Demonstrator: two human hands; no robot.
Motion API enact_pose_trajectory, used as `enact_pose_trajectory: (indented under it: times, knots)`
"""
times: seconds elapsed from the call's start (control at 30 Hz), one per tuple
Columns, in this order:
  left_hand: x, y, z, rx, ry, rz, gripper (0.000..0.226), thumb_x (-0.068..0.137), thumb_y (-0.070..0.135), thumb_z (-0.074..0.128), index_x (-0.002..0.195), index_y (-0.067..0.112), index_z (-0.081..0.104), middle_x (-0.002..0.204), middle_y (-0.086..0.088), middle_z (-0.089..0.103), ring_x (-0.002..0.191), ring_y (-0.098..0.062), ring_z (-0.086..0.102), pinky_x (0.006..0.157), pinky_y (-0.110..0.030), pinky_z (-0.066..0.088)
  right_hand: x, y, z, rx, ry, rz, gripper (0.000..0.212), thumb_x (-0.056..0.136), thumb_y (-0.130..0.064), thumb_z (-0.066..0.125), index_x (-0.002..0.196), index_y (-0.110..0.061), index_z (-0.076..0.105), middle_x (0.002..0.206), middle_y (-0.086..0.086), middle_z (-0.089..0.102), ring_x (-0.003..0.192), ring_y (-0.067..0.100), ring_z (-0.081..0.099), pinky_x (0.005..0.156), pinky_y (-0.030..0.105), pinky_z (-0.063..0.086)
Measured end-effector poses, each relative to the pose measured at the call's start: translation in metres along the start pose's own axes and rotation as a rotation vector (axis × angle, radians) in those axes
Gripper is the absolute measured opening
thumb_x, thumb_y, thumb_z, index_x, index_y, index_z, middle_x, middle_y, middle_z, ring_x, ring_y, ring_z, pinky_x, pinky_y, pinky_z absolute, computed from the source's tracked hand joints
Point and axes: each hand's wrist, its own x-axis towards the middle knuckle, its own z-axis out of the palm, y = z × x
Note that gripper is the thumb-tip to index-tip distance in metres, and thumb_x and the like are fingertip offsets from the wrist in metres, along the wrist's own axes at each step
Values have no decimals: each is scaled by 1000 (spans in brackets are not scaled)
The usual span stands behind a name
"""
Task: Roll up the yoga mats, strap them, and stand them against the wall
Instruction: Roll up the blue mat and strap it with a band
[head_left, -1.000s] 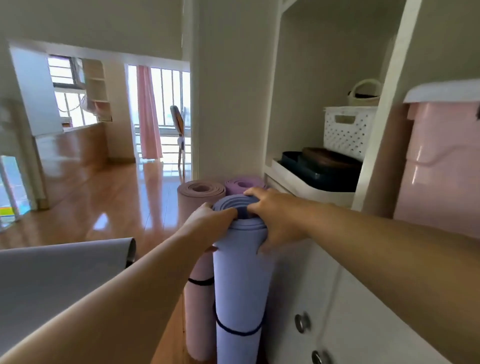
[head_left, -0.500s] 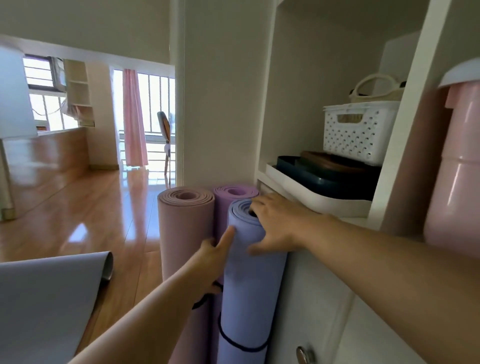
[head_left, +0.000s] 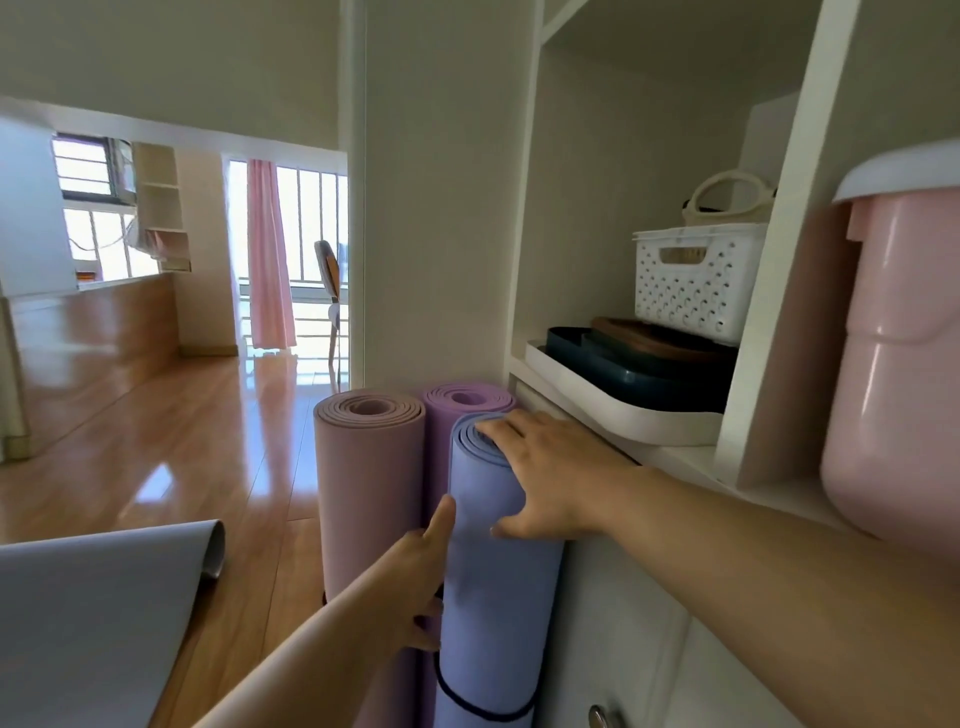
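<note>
Three rolled yoga mats stand upright by the wall beside a white cabinet. The blue mat (head_left: 498, 561) is nearest, with a dark strap low around it. A pink mat (head_left: 369, 483) stands to its left and a purple mat (head_left: 467, 400) behind. My right hand (head_left: 550, 473) lies over the blue mat's top edge, fingers spread and thumb on its side. My left hand (head_left: 421, 577) touches the blue mat's left side lower down, thumb pointing up along it.
A grey mat (head_left: 98, 618) lies partly unrolled at lower left on the wooden floor (head_left: 171, 452). The white cabinet (head_left: 639, 644) holds a tray (head_left: 613, 410), a white basket (head_left: 696, 280) and a pink bin (head_left: 898, 374). A chair (head_left: 330, 291) stands by the far window.
My left hand slid from the blue mat's top down to its left side. My right hand opened flatter over the top. The blue mat now stands closer to the cabinet.
</note>
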Motion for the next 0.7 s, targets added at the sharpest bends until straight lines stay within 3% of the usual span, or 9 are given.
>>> enact_pose_trajectory:
  times: [0.2,0.33,0.43,0.53,0.7]
  knots:
    - [-21,11,-9,52,99,54,64,85,71,41,126,23,51,115,-5,61,103,-24,59,93,-50,48,-2,-11,-16,3,42,-31,89,82,-55,62,151,-20,17,153,3,24,138,23,27,113,38,26]
    - [-45,3,-18,32,82,243,36,96,52,43,107,21,58,100,-6,65,92,-22,61,86,-40,47,-8,-30,-21,42,224,-127,57,88,-37,59,139,-17,44,138,5,47,129,24,40,107,38,31]
    - [-62,-27,-28,57,202,461,30,97,40,48,119,21,56,100,1,67,92,-18,65,90,-42,52,-20,-58,-5,93,348,-225,26,83,-24,61,105,-11,66,101,7,66,95,29,61,84,42,47]
    - [-94,-78,-34,101,292,471,32,98,26,51,129,24,46,100,2,66,90,-14,66,78,-30,53,-47,-93,27,151,338,-255,14,79,-20,58,85,-11,66,77,4,65,71,27,60,67,32,40]
    - [-185,-143,-53,278,359,440,47,96,22,55,140,22,38,97,9,61,86,-9,65,62,-18,51,-113,-157,24,233,223,-270,21,91,-25,52,107,-17,63,95,-2,66,86,20,62,66,25,33]
